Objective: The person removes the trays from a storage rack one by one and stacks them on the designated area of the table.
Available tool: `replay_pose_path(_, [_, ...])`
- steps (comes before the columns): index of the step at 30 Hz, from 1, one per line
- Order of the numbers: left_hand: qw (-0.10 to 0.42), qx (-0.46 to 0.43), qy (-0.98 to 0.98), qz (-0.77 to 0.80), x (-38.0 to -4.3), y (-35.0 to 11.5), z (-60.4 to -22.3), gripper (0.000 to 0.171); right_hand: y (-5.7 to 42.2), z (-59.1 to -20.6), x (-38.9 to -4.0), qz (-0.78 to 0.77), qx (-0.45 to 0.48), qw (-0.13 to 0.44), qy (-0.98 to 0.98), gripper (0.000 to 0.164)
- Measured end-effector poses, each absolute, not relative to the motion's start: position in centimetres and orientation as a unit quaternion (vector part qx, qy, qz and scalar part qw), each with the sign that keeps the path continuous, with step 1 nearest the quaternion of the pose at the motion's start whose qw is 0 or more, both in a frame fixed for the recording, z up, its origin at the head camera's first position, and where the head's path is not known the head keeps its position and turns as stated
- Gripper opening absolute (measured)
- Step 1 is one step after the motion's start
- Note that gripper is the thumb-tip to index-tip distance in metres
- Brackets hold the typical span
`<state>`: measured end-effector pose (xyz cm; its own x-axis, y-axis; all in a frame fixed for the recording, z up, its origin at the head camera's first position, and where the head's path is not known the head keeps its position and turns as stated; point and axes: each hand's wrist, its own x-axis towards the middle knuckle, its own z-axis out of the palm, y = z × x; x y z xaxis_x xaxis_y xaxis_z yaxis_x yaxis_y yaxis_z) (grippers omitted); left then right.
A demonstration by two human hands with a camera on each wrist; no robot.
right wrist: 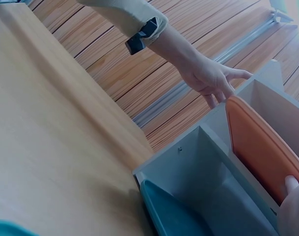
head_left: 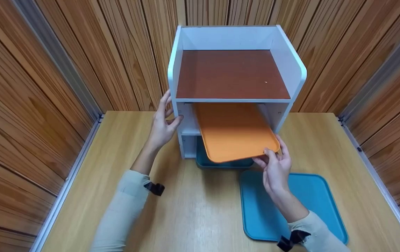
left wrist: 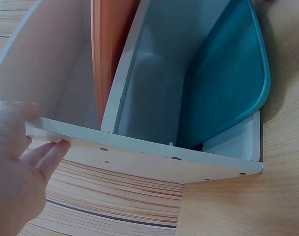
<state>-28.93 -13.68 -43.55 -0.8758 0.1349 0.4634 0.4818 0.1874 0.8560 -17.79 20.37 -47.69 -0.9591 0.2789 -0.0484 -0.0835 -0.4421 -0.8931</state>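
An orange tray reaches into the shelf's middle compartment, its front part sticking out. My right hand pinches the tray's front right corner, thumb on top and fingers beneath or along the edge. The white shelf unit has a brown top surface. At its left side, my left hand holds the side panel, thumb at the front edge and fingers on the outer face. Below the orange tray, a teal tray lies in the bottom compartment and protrudes slightly at the front. The orange tray's rear end is hidden in the head view.
A blue tray lies on the wooden table at the front right, partly under my right forearm. Wood-patterned walls stand behind the shelf and on both sides, with metal rails along the table's edges.
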Motion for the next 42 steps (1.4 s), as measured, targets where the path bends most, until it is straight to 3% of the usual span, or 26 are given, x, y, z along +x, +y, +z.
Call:
replay_pose_path(9, [0.151,-0.206,-0.754,-0.605,-28.7,-13.8,-43.4,0.084,21.8,-47.9,-17.3,0.846,-0.083,0.118,-0.514,0.059])
replay_pose_path(22, [0.149,-0.203,-0.753,-0.607,-28.8,-13.8,-43.5,0.084,25.3,-47.7,-17.5,0.849,-0.065,0.088,-0.517,0.044])
replay_pose_path(42, [0.152,-0.213,-0.75,-0.608,-29.0,-13.6,-43.5,0.086,31.1,-48.2,-18.4,0.86,0.034,-0.001,-0.509,0.038])
